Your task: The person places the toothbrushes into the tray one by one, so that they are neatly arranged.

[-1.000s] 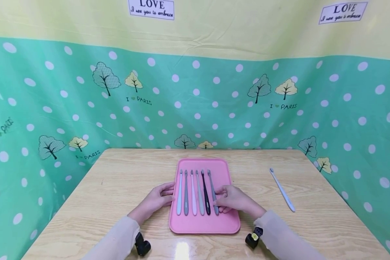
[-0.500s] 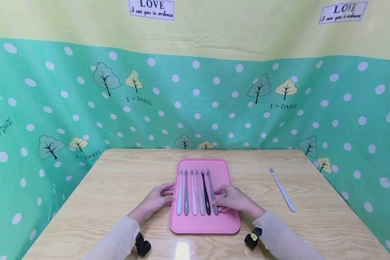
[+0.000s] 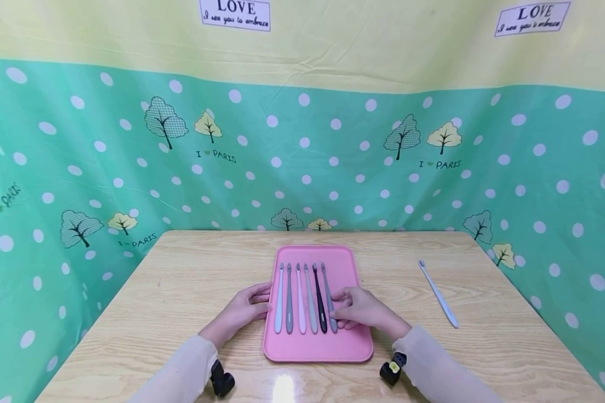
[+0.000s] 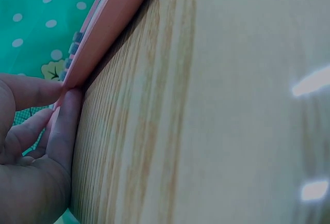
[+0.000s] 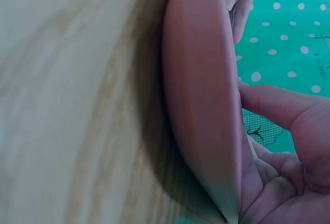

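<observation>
A pink tray lies on the table, bearing a row of several toothbrushes, heads toward the far side. My left hand holds the tray's left rim; the left wrist view shows thumb and fingers closed about the edge. My right hand reaches over the right rim and pinches the handle of the rightmost grey toothbrush. Beside it lies a black toothbrush, then a pale green one, a pink one, another grey one and a pale blue one.
A light blue toothbrush lies slanted on the wooden table, right of the tray. Green dotted cloth hangs behind and at both sides of the table. Black wrist cameras sit on both wrists.
The rightmost grey toothbrush has shifted slightly left, toward the black one, with my right fingers on it. My left hand and the tray have stayed put.
</observation>
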A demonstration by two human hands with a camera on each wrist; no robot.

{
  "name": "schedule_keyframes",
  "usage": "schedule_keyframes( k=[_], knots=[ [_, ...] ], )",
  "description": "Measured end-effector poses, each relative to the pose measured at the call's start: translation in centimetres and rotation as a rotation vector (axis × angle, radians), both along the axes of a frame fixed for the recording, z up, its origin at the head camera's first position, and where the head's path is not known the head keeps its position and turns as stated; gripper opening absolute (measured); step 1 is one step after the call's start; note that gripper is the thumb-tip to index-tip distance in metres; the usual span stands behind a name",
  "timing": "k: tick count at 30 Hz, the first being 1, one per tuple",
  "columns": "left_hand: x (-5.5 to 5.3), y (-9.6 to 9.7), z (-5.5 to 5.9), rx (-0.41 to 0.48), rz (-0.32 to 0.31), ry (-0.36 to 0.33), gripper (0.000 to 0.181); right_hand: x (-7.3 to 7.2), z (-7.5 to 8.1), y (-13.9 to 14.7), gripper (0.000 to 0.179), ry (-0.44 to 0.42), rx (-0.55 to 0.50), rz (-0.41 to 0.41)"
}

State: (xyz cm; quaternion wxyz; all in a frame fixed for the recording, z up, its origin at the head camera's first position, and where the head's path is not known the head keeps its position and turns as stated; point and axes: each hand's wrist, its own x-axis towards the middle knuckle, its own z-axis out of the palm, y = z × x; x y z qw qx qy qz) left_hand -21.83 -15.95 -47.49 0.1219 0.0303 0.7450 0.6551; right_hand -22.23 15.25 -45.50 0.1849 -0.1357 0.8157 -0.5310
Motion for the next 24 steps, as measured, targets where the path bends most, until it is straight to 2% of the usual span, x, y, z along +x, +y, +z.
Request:
schedule_keyframes(
  k=[24],
  knots=[
    [-0.13,0.02,0.04,-0.002,0.004,-0.003,0.059,-0.06,-0.02,0.11,0.055,0.013,-0.002,0.018]
  ],
)
